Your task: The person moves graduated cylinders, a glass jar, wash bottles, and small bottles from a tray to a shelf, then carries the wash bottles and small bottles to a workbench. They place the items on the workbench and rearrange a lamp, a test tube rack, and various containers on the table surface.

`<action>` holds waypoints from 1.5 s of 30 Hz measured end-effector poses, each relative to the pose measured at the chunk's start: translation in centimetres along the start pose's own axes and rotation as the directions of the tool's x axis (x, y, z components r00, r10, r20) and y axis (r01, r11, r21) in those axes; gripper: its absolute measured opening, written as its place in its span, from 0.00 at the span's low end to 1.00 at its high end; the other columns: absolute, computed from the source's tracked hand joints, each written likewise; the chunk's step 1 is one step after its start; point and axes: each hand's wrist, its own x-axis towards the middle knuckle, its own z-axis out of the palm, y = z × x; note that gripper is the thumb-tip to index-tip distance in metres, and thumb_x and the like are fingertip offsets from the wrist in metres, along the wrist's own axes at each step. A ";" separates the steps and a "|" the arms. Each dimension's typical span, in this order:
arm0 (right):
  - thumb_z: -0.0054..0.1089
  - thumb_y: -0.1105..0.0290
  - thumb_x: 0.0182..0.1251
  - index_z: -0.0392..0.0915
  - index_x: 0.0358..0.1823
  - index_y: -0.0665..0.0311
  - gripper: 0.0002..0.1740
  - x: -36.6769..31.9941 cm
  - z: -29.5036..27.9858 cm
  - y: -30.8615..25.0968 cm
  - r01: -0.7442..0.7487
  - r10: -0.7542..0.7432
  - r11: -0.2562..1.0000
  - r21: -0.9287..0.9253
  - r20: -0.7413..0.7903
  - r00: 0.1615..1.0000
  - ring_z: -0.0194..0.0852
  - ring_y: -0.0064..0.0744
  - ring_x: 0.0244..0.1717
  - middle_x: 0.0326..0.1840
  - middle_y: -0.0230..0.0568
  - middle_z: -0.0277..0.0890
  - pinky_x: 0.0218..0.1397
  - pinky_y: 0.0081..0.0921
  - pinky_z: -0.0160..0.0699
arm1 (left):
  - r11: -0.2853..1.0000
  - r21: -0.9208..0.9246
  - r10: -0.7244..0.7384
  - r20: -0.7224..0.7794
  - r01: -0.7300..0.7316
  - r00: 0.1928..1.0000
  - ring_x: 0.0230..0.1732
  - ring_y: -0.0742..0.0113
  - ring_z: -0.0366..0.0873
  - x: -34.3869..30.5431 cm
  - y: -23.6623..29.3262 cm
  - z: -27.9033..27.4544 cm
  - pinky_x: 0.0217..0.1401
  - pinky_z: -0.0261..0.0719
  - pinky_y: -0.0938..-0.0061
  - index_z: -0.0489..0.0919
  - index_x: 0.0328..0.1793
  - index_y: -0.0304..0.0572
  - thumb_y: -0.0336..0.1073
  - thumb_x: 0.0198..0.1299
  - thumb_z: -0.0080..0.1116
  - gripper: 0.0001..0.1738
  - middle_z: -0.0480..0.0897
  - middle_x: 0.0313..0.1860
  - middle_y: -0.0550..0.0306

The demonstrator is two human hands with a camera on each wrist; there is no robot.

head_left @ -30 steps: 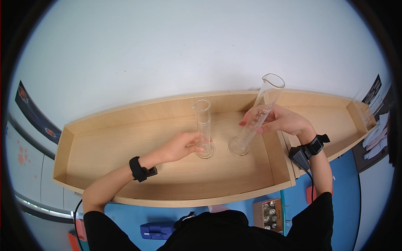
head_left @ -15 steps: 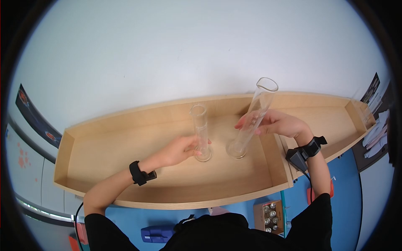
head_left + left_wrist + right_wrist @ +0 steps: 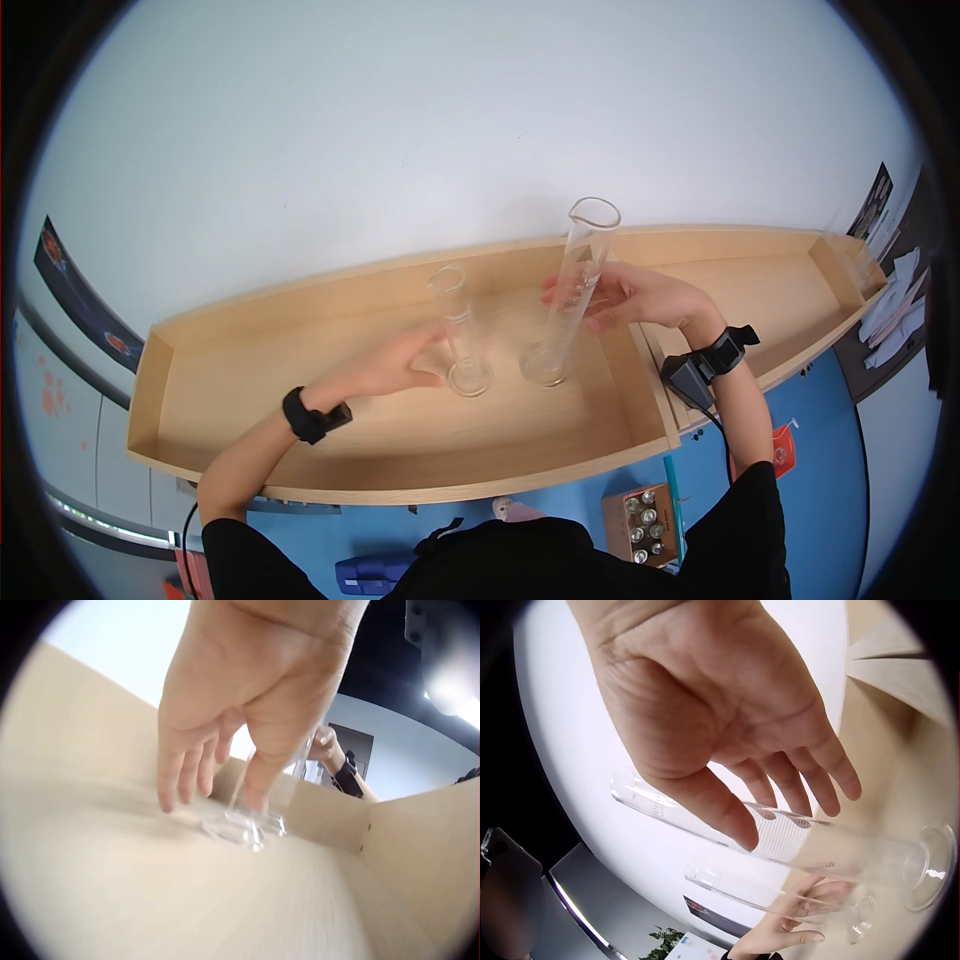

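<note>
Two clear glass graduated cylinders stand upright in a pale wooden tray (image 3: 300,375). The shorter cylinder (image 3: 458,328) is on the left. My left hand (image 3: 385,358) is beside it, thumb and fingers spread apart; in the left wrist view, its fingers (image 3: 187,769) point straight down near the glass base (image 3: 234,829). Farther right is the taller, spouted cylinder (image 3: 568,295). My right hand (image 3: 650,296) is at its upper half, fingers behind the glass. The right wrist view shows a loose, wide hand, with the thumb (image 3: 724,817) overlapping the tall cylinder (image 3: 840,846).
A wooden divider (image 3: 645,385) separates the tray from a second compartment (image 3: 740,280) on the right. A white wall (image 3: 480,120) rises behind. Below the tray's front edge are a cardboard box (image 3: 617,520) of glass bottles and a blue case (image 3: 372,573).
The left hand has let go of the shorter cylinder and drawn back left. My right hand's fingers have loosened from the taller cylinder. Both cylinders remain standing while the view shifts slightly.
</note>
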 end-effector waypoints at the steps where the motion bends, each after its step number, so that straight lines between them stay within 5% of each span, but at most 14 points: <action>1: 0.52 0.83 0.52 0.61 0.58 0.63 0.29 -0.1 0.0 -0.2 0.005 -0.005 1.000 -0.009 -0.019 1.000 0.59 0.29 0.60 0.55 0.39 0.66 0.58 0.26 0.61 | 0.986 0.158 -0.056 -0.029 0.060 0.998 0.58 0.57 0.66 -0.4 0.5 -1.2 0.58 0.65 0.67 0.61 0.62 0.45 0.31 0.54 0.54 0.28 0.68 0.58 0.50; 5: 0.51 0.79 0.55 0.61 0.58 0.65 0.26 -1.5 -1.2 0.2 0.152 -0.170 0.983 -0.099 -0.218 0.961 0.64 0.30 0.55 0.54 0.42 0.66 0.57 0.25 0.63 | 0.889 0.432 -0.045 -0.246 0.152 0.968 0.58 0.55 0.65 -3.4 5.7 -3.1 0.57 0.64 0.68 0.57 0.64 0.44 0.29 0.50 0.56 0.33 0.68 0.57 0.47; 9: 0.46 0.73 0.60 0.66 0.51 0.66 0.16 -6.8 0.6 -2.0 0.239 -0.273 0.959 -0.151 -0.715 0.644 0.69 0.26 0.47 0.43 0.41 0.73 0.51 0.23 0.67 | 0.867 0.461 0.050 -0.454 0.187 0.890 0.55 0.54 0.68 -8.4 11.5 -1.8 0.56 0.66 0.67 0.58 0.65 0.45 0.28 0.47 0.58 0.37 0.70 0.55 0.48; 10: 0.46 0.73 0.60 0.66 0.51 0.66 0.16 -8.1 1.9 -2.3 0.241 -0.275 0.958 -0.154 -0.729 0.627 0.69 0.26 0.47 0.43 0.41 0.73 0.51 0.23 0.67 | 0.885 0.431 0.062 -0.482 0.174 0.874 0.55 0.53 0.68 -10.0 12.1 -1.1 0.55 0.65 0.68 0.58 0.65 0.46 0.28 0.47 0.58 0.36 0.69 0.56 0.47; 12: 0.45 0.72 0.61 0.67 0.49 0.68 0.14 -10.5 5.2 -2.1 0.304 -0.374 0.917 -0.258 -0.824 0.426 0.71 0.25 0.41 0.37 0.40 0.74 0.47 0.23 0.68 | 0.888 0.436 0.126 -0.537 0.147 0.834 0.51 0.54 0.72 -12.3 12.5 0.6 0.52 0.68 0.69 0.62 0.62 0.45 0.29 0.48 0.57 0.32 0.73 0.51 0.48; 15: 0.48 0.72 0.61 0.69 0.43 0.69 0.11 -13.1 11.2 -0.4 0.321 -0.260 0.938 -0.128 -0.875 0.409 0.72 0.25 0.32 0.28 0.39 0.75 0.41 0.20 0.69 | 0.857 0.495 0.302 -0.252 -0.146 0.919 0.50 0.49 0.72 -14.2 12.9 0.3 0.52 0.69 0.65 0.62 0.60 0.35 0.24 0.40 0.62 0.37 0.74 0.48 0.41; 20: 0.48 0.72 0.61 0.71 0.39 0.70 0.09 -14.4 21.7 3.8 0.304 0.110 0.921 0.244 -0.911 0.398 0.74 0.26 0.32 0.29 0.41 0.76 0.38 0.20 0.72 | 0.867 0.430 0.387 -0.262 -0.253 0.884 0.46 0.51 0.74 -16.0 12.0 0.3 0.49 0.71 0.67 0.65 0.57 0.35 0.25 0.42 0.62 0.32 0.76 0.46 0.43; 24: 0.46 0.75 0.62 0.70 0.41 0.68 0.08 -15.5 29.9 6.1 0.086 0.343 0.916 0.391 -0.876 0.339 0.74 0.24 0.36 0.33 0.39 0.76 0.39 0.19 0.71 | 0.907 0.257 0.409 -0.342 -0.335 0.846 0.40 0.62 0.77 -16.2 9.5 2.5 0.42 0.72 0.74 0.74 0.48 0.41 0.35 0.51 0.58 0.17 0.80 0.35 0.51; 25: 0.46 0.75 0.62 0.71 0.40 0.68 0.08 -15.9 31.8 6.4 0.071 0.379 0.907 0.415 -0.878 0.291 0.74 0.25 0.36 0.33 0.39 0.76 0.39 0.18 0.71 | 0.925 0.195 0.362 -0.203 -0.325 0.910 0.51 0.60 0.72 -16.5 8.3 3.2 0.52 0.68 0.71 0.70 0.53 0.37 0.35 0.53 0.56 0.21 0.78 0.44 0.51; 29: 0.47 0.74 0.61 0.72 0.38 0.68 0.07 -17.5 38.5 5.7 -0.056 0.454 0.891 0.451 -0.890 0.046 0.75 0.24 0.35 0.31 0.38 0.76 0.38 0.19 0.71 | 0.927 0.205 0.331 -0.047 -0.315 0.943 0.51 0.59 0.73 -15.6 6.3 7.5 0.54 0.68 0.68 0.67 0.57 0.41 0.36 0.55 0.54 0.23 0.77 0.47 0.52; 31: 0.47 0.74 0.59 0.73 0.36 0.68 0.07 -18.8 41.2 5.6 -0.153 0.434 0.881 0.448 -0.893 -0.117 0.75 0.23 0.34 0.29 0.38 0.76 0.36 0.19 0.71 | 0.992 0.127 0.006 0.088 -0.018 0.996 0.54 0.57 0.71 -15.8 4.8 10.1 0.58 0.65 0.66 0.63 0.61 0.50 0.35 0.55 0.54 0.26 0.73 0.53 0.51; 35: 0.47 0.75 0.59 0.73 0.36 0.68 0.07 -22.1 46.5 7.3 -0.052 0.439 0.881 0.470 -0.853 -0.282 0.75 0.24 0.32 0.29 0.38 0.77 0.36 0.20 0.72 | 0.994 -0.058 0.099 0.113 -0.093 0.989 0.40 0.64 0.78 -16.2 4.8 16.2 0.45 0.74 0.75 0.71 0.50 0.35 0.28 0.53 0.53 0.17 0.79 0.36 0.49; 39: 0.48 0.74 0.58 0.73 0.36 0.69 0.07 -26.1 52.5 8.0 -0.016 0.434 0.871 0.491 -0.784 -0.443 0.75 0.24 0.30 0.27 0.39 0.77 0.35 0.19 0.72 | 0.996 -0.048 0.089 0.368 -0.077 0.925 0.46 0.56 0.75 -16.3 7.2 21.4 0.46 0.72 0.69 0.67 0.57 0.43 0.31 0.51 0.56 0.24 0.77 0.44 0.48; 45: 0.51 0.74 0.57 0.73 0.36 0.68 0.07 -35.0 63.6 6.1 -0.174 0.363 0.779 0.602 -0.659 -0.658 0.76 0.30 0.29 0.26 0.43 0.77 0.33 0.22 0.72 | 0.903 -0.028 0.382 0.505 -0.428 0.774 0.41 0.51 0.74 -16.0 17.5 33.6 0.42 0.72 0.65 0.69 0.51 0.41 0.34 0.53 0.52 0.18 0.77 0.38 0.47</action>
